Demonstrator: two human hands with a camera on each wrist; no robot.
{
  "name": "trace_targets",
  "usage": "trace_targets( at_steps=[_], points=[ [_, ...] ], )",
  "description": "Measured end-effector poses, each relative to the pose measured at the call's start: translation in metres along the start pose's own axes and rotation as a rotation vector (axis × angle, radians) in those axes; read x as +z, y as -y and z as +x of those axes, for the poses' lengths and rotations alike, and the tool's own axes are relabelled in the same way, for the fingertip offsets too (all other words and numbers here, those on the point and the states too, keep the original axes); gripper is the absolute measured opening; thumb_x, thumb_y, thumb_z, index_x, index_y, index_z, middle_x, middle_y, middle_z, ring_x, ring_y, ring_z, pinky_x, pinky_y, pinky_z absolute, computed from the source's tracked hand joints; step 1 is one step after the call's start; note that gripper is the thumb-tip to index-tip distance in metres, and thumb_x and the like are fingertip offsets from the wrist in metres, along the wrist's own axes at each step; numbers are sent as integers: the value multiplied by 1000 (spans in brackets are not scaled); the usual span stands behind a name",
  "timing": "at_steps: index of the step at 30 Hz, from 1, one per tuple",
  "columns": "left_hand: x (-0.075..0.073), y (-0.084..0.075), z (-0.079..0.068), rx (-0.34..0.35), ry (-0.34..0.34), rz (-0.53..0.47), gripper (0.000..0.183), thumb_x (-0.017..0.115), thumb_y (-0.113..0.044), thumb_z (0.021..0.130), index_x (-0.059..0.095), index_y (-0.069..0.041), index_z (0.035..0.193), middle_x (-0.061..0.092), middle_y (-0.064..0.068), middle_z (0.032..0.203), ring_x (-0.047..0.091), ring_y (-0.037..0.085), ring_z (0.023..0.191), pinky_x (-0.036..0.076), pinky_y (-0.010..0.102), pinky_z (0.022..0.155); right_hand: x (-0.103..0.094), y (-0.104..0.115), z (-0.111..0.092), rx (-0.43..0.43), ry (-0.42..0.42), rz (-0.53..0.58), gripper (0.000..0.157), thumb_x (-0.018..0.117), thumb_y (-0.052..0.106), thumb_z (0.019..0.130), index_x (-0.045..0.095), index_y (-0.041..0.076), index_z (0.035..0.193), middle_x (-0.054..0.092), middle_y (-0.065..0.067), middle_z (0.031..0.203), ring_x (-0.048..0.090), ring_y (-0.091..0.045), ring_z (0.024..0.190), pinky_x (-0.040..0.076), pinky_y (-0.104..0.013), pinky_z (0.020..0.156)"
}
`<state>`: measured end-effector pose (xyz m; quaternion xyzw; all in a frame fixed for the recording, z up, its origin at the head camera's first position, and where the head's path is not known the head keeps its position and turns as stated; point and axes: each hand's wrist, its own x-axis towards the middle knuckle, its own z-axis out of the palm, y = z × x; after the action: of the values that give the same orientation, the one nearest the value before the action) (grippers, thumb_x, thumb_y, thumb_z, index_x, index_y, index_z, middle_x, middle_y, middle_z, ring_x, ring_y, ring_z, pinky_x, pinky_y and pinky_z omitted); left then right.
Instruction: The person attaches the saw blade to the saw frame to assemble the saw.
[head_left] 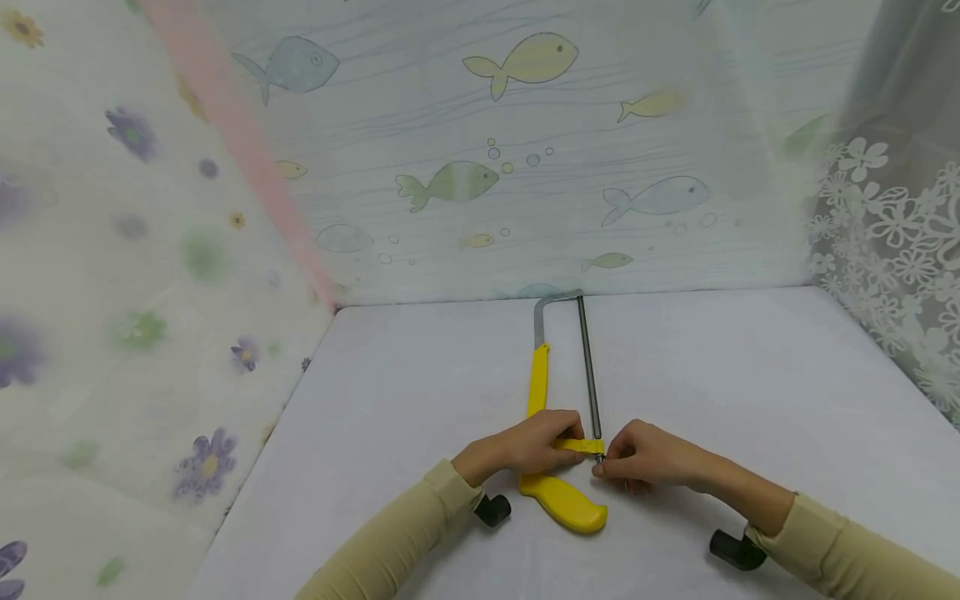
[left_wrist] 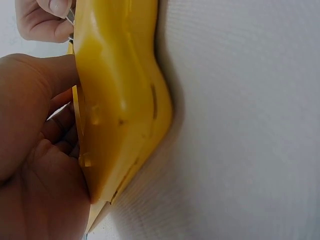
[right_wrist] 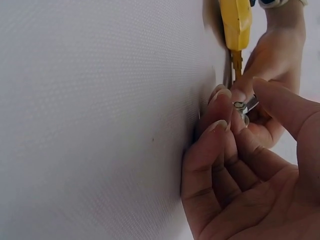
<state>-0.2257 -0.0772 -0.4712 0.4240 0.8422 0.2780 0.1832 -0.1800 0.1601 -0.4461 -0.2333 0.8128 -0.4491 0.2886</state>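
Observation:
A hacksaw [head_left: 538, 379] with a yellow frame and grey front bow lies on the white table, its handle [head_left: 566, 504] toward me. Its dark blade [head_left: 588, 367] runs along the right side. My left hand [head_left: 536, 443] grips the yellow frame just above the handle, its fingers at the yellow crosspiece [head_left: 588, 447]. In the left wrist view the yellow handle [left_wrist: 120, 100] hides part of those fingers. At the blade's near end, my right hand [head_left: 660, 454] pinches a small metal wing nut [right_wrist: 241, 106], partly covered by the fingertips.
White cloth covers the table [head_left: 420, 375]. Behind it hangs a curtain [head_left: 420, 250] printed with fish, with a flowered curtain [head_left: 150, 400] on the left and lace [head_left: 900, 233] on the right. Dark wrist-worn devices show under both sleeves [head_left: 405, 525].

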Motion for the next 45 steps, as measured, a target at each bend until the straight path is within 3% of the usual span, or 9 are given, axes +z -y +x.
trace_targets(
  at_steps=[12, 23, 33, 45],
  points=[
    [1, 0, 1, -1, -3, -4, 13, 69, -18, 100, 59, -13, 106, 59, -9, 96, 51, 4, 85, 44, 15, 78, -4, 0, -3, 3, 4, 4, 17, 74, 20, 94, 71, 4, 89, 65, -5, 71, 55, -14, 57, 45, -25, 51],
    [-3, -4, 2, -3, 33, 20, 11, 66, -19, 102, 58, -13, 107, 60, -8, 98, 51, 4, 87, 44, 14, 80, -3, -3, -5, -32, 13, -6, 11, 72, 13, 93, 72, 4, 86, 63, -2, 69, 52, -13, 56, 43, -23, 49],
    [-3, -4, 0, -14, 47, 32, 12, 65, -20, 103, 57, -14, 110, 60, -8, 102, 52, 5, 91, 44, 15, 84, 1, -1, -3, -1, 6, 1, 34, 71, 27, 97, 73, 4, 73, 63, -3, 62, 48, -12, 51, 39, -23, 45],
    [0, -2, 0, -14, 37, 26, 16, 64, -20, 103, 60, -11, 116, 63, -6, 108, 53, 3, 95, 45, 14, 90, 2, 0, 0, -4, 7, 10, 35, 70, 27, 98, 74, 3, 72, 67, -9, 64, 52, -14, 51, 41, -22, 46]
  ],
)
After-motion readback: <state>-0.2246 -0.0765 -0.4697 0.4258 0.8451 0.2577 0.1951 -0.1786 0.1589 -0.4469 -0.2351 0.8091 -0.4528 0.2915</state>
